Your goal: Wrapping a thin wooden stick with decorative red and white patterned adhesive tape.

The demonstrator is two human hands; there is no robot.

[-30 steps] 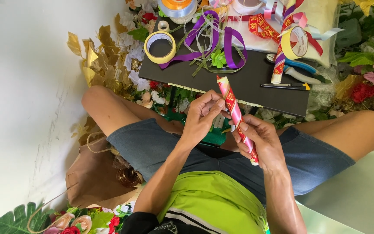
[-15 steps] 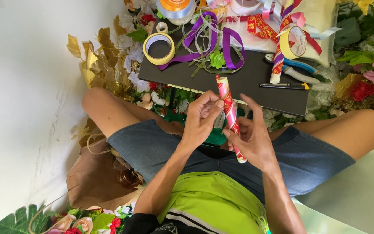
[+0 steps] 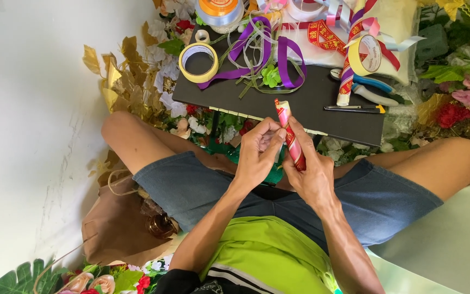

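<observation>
A small black table [image 3: 278, 103] is set against a white wall [image 3: 28, 136] and is crowded with a yellow tape roll [image 3: 198, 62], purple ribbon [image 3: 257, 51], a second tape roll [image 3: 366, 54] and scissors [image 3: 368, 90], with artificial flowers [image 3: 452, 87] and gold leaves [image 3: 118, 71] heaped around it. A rolled stick wrapped in red and pink ribbon [image 3: 289, 136] is held upright just above the lap, at the table's near edge. It is gripped along its lower part by the closed right hand [image 3: 314, 174], while its upper part is pinched by the fingers of the left hand [image 3: 257, 155].
</observation>
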